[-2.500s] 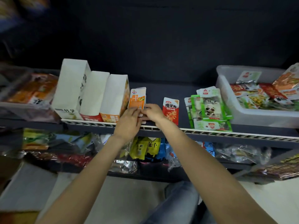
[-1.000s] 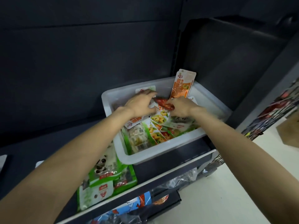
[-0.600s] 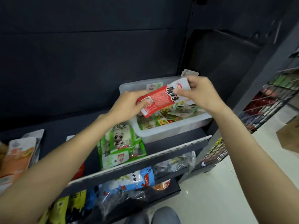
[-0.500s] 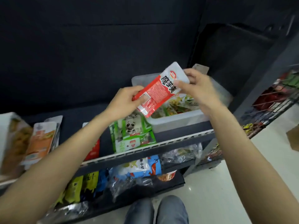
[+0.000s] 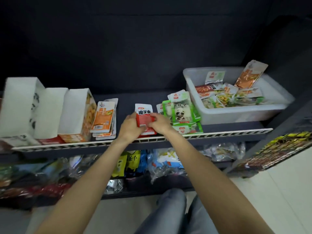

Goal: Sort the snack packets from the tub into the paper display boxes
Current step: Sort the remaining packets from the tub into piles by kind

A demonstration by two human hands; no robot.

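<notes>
Red packet brought from tub to the shelf's red stack

Head view: left hand and right hand both curl round the glossy red packet, lifted from the translucent tub to their right a moment ago; stiff white paper boxes stand left.

Both hands cover lower half of red packet; its bottom edge hidden. Leftmost paper box blurred, print unreadable. Tub right end motion-smeared.
</notes>
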